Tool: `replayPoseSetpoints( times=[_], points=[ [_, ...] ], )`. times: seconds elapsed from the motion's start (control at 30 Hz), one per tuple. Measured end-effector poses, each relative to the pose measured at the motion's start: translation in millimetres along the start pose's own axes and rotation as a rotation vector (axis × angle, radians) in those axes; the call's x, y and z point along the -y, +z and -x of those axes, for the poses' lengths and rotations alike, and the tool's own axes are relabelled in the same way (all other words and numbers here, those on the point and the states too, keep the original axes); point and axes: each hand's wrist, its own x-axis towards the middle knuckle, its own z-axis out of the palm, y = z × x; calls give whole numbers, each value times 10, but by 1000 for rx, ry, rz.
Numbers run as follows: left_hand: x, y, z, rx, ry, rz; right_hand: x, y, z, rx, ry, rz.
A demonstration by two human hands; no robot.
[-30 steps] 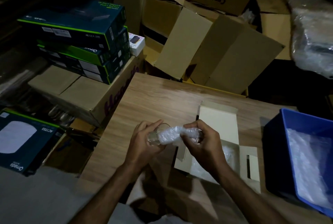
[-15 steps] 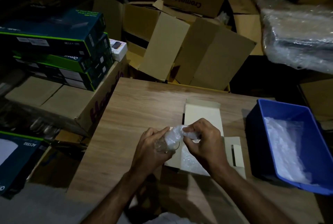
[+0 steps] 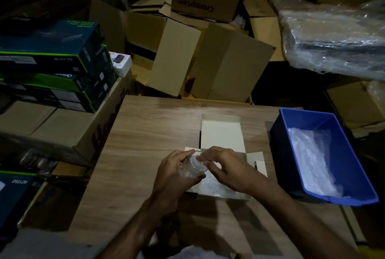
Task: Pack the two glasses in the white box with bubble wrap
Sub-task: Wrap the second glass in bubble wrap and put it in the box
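Observation:
A clear glass (image 3: 195, 164) stuffed with bubble wrap is gripped by my left hand (image 3: 174, 172) just above the open white box (image 3: 221, 133) on the wooden table (image 3: 145, 125). Fingers of my right hand (image 3: 226, 166) press the wrap into the glass's mouth. More bubble wrap (image 3: 210, 188) lies inside the box under my hands. Its lid stands open toward the far side. A second glass is not visible.
A blue plastic bin (image 3: 354, 154) holding bubble wrap sheets (image 3: 312, 158) stands at the table's right. Stacked dark-green boxes (image 3: 54, 65) sit on a carton to the left. Open cardboard cartons (image 3: 208, 61) crowd behind the table, and a plastic-wrapped bundle (image 3: 337, 38) lies at back right.
The wrap that stuck out of the glass between my hands has been pushed inside it. Both hands have come closer together and lower over the box.

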Motion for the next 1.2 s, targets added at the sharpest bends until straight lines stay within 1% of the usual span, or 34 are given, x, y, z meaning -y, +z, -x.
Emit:
replayPoseSetpoints(
  times=[0.1, 0.27, 0.3, 0.37, 0.43, 0.5, 0.53, 0.6, 0.67, 0.73, 0.8, 0.9, 1.03, 1.1, 1.2],
  points=[
    [-62, 51, -38, 20, 49, -56, -43, -23, -52, -52, -23, 185],
    [-197, 169, -111, 89, 68, -69, -44, -35, -103, -109, 142, 222],
    [-204, 188, -122, 98, 56, -62, -82, -30, -98, -140, 191, 204],
    [-213, 214, -142, 120, 36, -60, -213, -47, -77, -191, 308, 89],
    [-228, 243, -177, 151, 51, -68, -356, -106, -57, -152, 392, -43],
    [-252, 281, -214, 175, 91, -70, -494, -125, -30, -41, 385, -131],
    [-249, 313, -233, 182, 113, -73, -553, -112, -9, -23, 373, -176],
    [-200, 402, -251, 208, 153, -89, -672, -24, 32, -49, 378, -256],
    [-123, 496, -236, 241, 194, -82, -770, 102, 86, -91, 382, -287],
    [-49, 562, -225, 281, 221, -79, -855, 248, 148, -134, 377, -251],
    [37, 565, -252, 354, 184, -117, -937, 391, 208, -169, 390, -203],
    [180, 506, -286, 407, 13, -246, -1076, 599, 285, -239, 428, -136],
    [240, 510, -345, 403, -21, -468, -1170, 851, 344, -324, 327, 15],
    [217, 543, -389, 401, -12, -562, -1185, 922, 321, -310, 304, 81],
    [158, 612, -430, 420, 16, -641, -1225, 989, 256, -229, 329, 186]
  ],
)
